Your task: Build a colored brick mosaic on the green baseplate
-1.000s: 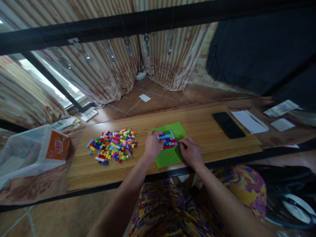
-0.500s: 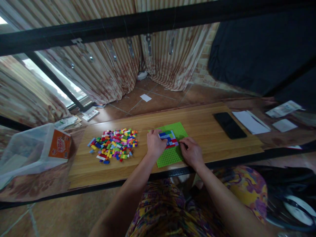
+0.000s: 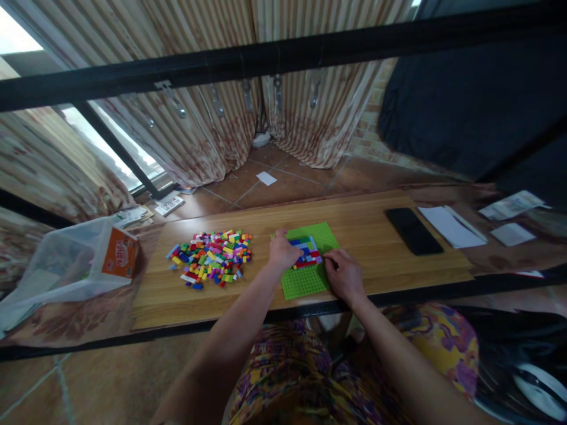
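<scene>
A green studded baseplate (image 3: 305,288) lies on the wooden board before me. On its middle sits a flat patch of building bricks (image 3: 311,250) in blue, red, green, light blue and purple. My left hand (image 3: 283,251) covers the left side of this patch, its thumb on the blue bricks and its fingers curled by the far left edge. At the plate's right edge is my right hand (image 3: 344,274), fingers curled and fingertips pinched together close to the bricks. Anything between those fingertips is too small to make out. Left of the plate spreads a pile of loose bricks (image 3: 215,257).
A black phone (image 3: 413,231) and white paper (image 3: 452,226) lie right on the wooden board (image 3: 261,295). At far left stands a clear plastic bin (image 3: 71,260) with an orange label. A dark metal bar (image 3: 212,61) crosses above the board.
The view has shifted slightly, so everything sits a little differently in the picture. My left hand's fingers have drawn slightly toward the patch's left side; my right hand stays at the plate's right edge.
</scene>
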The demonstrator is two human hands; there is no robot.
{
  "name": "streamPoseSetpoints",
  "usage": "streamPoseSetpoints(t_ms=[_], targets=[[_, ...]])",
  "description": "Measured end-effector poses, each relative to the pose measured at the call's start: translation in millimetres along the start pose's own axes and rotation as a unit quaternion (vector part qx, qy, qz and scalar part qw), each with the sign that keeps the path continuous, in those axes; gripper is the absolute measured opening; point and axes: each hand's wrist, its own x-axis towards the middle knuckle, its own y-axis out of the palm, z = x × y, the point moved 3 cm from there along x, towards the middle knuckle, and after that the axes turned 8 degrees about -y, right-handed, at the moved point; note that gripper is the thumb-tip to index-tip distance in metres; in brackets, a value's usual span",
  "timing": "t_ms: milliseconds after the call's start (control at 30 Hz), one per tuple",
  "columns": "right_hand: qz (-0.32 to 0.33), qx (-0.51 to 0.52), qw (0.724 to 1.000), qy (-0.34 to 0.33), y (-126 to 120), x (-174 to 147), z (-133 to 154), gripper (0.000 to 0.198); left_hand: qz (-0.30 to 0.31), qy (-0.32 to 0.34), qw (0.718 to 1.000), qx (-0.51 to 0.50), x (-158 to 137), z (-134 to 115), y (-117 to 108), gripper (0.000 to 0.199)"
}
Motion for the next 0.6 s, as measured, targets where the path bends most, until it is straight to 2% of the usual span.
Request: streamPoseSetpoints(t_ms=[200, 467, 600], targets=[[-0.007, 0.005, 1.000, -0.005, -1, 1, 0, 0.023, 0.063, -0.023, 0.994, -0.086, 1, 1, -8, 0.065], [-0.009, 0.016, 1.000, -0.002, -2, 2, -2, 0.023, 0.050, -0.022, 0.994, -0.095, 10, 6, -10, 0.038], [-0.021, 0.054, 0.996, 0.064, -4, 14, -9, 0.027, 0.064, -0.004, 0.993, -0.101, 9, 7, -9, 0.030]])
